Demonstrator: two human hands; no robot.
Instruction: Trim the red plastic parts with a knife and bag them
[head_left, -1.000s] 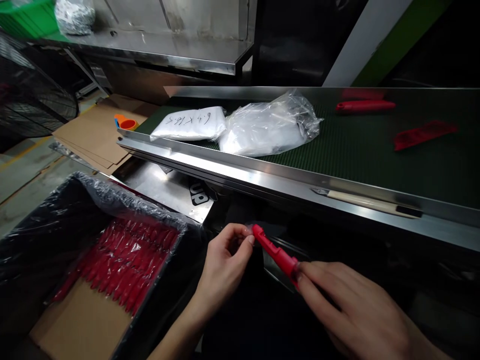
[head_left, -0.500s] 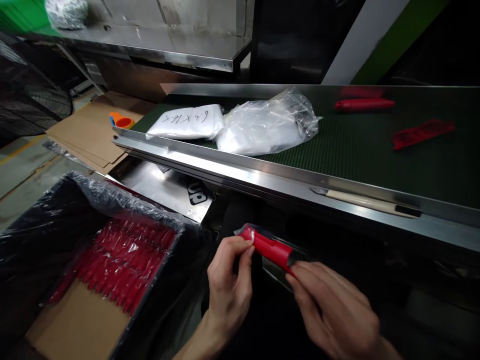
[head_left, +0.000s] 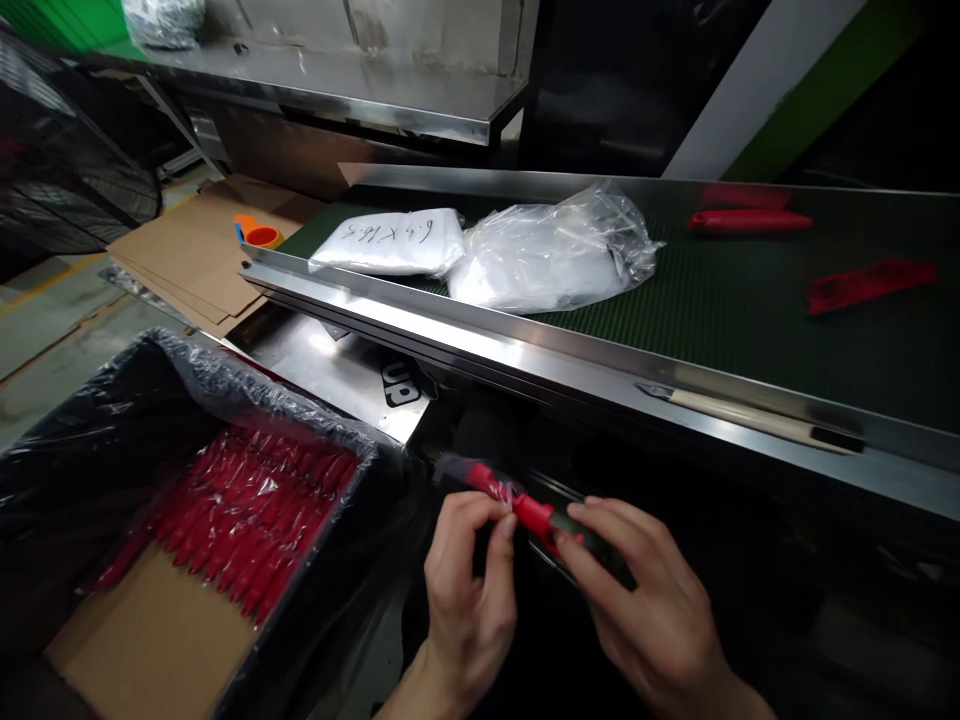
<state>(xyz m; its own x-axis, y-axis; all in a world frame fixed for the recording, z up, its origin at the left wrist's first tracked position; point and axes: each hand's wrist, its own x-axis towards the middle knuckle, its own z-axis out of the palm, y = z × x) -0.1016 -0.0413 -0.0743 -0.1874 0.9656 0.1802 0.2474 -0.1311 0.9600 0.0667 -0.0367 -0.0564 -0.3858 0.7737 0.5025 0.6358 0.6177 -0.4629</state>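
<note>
Between my hands is a long red plastic piece (head_left: pixel 534 514), its left stretch inside a thin clear plastic bag (head_left: pixel 459 467). My left hand (head_left: pixel 471 585) pinches the bag against the piece between thumb and fingertips. At the other end, beside a dark section, my right hand (head_left: pixel 651 590) grips the red piece with thumb and fingers; part of that end is hidden. Both hands are in front of the conveyor's metal edge, above a dark area. Two more red pieces lie on the belt at the right: a smooth one (head_left: pixel 750 222) and a ribbed-looking, blurred one (head_left: pixel 870 287).
A lined box (head_left: pixel 82 400) at left holds rows of bagged red pieces (head_left: pixel 251 505) and cardboard. On the green conveyor belt (head_left: pixel 697 320) lie a marked white pack (head_left: pixel 394 243) and a clear bag pack (head_left: pixel 544 255). A pointed knife-like tool (head_left: pixel 750 412) rests on the rail.
The red piece sits further left inside the bag, whose end now extends past it. My right hand has come closer to my left. The view has shifted slightly.
</note>
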